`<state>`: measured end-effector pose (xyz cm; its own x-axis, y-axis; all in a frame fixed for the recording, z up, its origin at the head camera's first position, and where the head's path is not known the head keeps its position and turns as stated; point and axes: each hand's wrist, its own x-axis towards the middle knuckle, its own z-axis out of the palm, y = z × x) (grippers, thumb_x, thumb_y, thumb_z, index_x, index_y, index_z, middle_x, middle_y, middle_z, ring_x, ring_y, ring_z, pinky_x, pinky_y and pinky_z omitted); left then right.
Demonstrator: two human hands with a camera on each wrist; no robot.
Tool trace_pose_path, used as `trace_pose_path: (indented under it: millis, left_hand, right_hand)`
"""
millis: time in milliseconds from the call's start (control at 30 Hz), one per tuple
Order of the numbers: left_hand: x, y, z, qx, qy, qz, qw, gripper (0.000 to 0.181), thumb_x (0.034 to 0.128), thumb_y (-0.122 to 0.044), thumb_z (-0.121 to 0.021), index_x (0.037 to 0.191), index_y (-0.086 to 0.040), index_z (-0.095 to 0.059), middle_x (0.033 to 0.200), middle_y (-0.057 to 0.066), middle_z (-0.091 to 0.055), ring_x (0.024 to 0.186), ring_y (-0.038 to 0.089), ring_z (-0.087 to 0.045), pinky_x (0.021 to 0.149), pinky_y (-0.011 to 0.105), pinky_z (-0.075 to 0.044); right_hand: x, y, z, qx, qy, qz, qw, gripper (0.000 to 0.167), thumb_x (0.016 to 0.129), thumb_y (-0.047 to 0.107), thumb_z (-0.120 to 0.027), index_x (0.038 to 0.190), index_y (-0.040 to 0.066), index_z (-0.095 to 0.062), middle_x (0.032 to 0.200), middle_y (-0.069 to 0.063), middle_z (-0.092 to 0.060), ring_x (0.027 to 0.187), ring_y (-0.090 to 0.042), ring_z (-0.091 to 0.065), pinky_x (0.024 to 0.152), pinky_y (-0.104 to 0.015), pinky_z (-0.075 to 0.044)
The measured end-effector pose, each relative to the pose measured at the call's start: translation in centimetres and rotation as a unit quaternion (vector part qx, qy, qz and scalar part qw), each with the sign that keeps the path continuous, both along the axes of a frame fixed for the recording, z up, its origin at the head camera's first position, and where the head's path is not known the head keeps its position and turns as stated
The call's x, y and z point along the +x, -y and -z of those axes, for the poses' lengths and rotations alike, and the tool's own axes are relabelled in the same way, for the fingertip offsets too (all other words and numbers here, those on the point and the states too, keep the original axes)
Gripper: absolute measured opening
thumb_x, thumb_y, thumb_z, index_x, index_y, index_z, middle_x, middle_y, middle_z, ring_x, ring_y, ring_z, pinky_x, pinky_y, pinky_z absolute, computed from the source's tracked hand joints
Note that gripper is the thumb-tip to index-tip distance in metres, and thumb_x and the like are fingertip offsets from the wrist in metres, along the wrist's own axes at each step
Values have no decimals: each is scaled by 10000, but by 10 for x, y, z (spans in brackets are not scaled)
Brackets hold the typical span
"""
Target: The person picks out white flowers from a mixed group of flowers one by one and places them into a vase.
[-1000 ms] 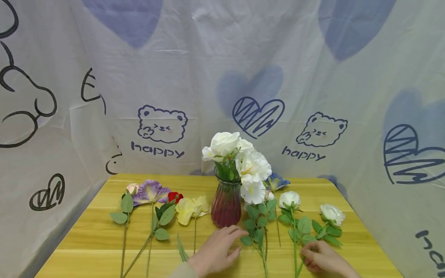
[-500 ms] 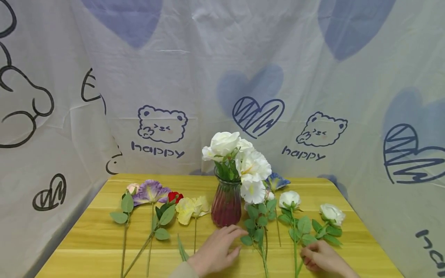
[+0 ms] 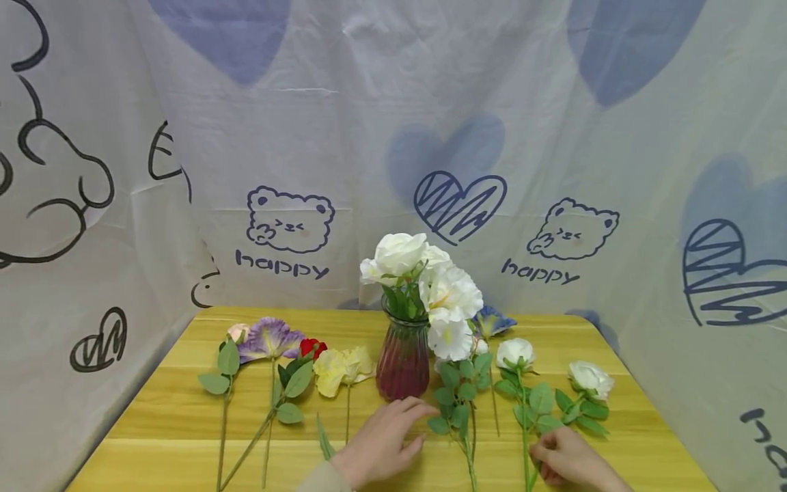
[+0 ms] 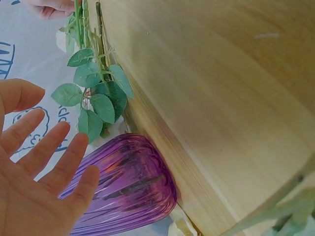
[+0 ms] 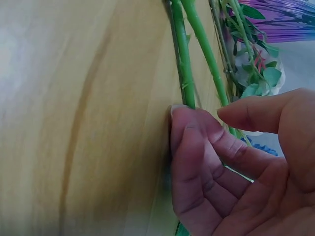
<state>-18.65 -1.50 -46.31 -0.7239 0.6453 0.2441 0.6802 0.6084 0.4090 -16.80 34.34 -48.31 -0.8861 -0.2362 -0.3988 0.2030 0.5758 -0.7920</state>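
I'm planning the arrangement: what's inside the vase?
White flowers stand in the vase; dark stems show dimly through its purple wall. Its ribbed, tinted side blurs them, hiding how many.

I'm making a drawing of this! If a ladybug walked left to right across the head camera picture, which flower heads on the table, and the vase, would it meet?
Pink flower, purple flower, red flower, yellow flower, vase, white rose, rightmost white rose.
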Motion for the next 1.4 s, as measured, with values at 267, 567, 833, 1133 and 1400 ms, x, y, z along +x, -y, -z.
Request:
trace_pose_path:
  millis: [267, 567, 833, 1133, 1400]
  left_hand:
    - [-1, -1, 0, 3, -61, 53, 10000, 415, 957, -194, -650, 1368, -206, -588, 1323, -58, -634, 1203, 133, -620, 1024, 373, -547]
    - [-1, -1, 1, 55, -34, 69, 10000, 412, 953, -188, -652, 1360, -197, -595, 1309, -46, -645, 1181, 130, -629, 1001, 362, -557]
    - [0, -1, 1, 102, -6, 80, 9999, 410, 956, -185, -652, 1363, -189, -594, 1310, -40, -644, 1179, 131, -627, 998, 368, -558]
    - [1, 0, 0, 110, 52, 84, 9999, 402, 966, -186, -646, 1364, -189, -595, 1321, -38, -640, 1191, 142, -628, 1003, 376, -558]
    - [1, 1, 0, 157, 35, 71, 9998, 413, 956, -175, -651, 1364, -182, -594, 1318, -34, -644, 1194, 144, -628, 1012, 382, -555]
  right_hand:
    - [0, -5, 0, 1135, -769, -229, 9903, 198, 928, 119, -625, 742, 80, -679, 615, 17, -629, 569, -116, -564, 578, -280, -483]
    - [2, -2, -5, 2146, -827, 653, 9710, 82, 833, 78, -697, 783, 76, -632, 732, -21, -618, 673, -176, -528, 607, -310, -439]
    - [-1, -9, -3, 2703, -796, 1073, 9535, 164, 804, 122, -709, 826, 82, -551, 779, -61, -560, 720, -209, -512, 634, -341, -436]
    - [-1, -10, -2, 2841, -947, 1247, 9459, 308, 740, 131, -739, 927, 20, -522, 835, -106, -579, 753, -250, -534, 672, -387, -497]
    - [-7, -19, -5, 2782, -846, 1234, 9488, 374, 776, 141, -730, 1025, -57, -533, 946, -195, -639, 833, -288, -605, 731, -450, -551]
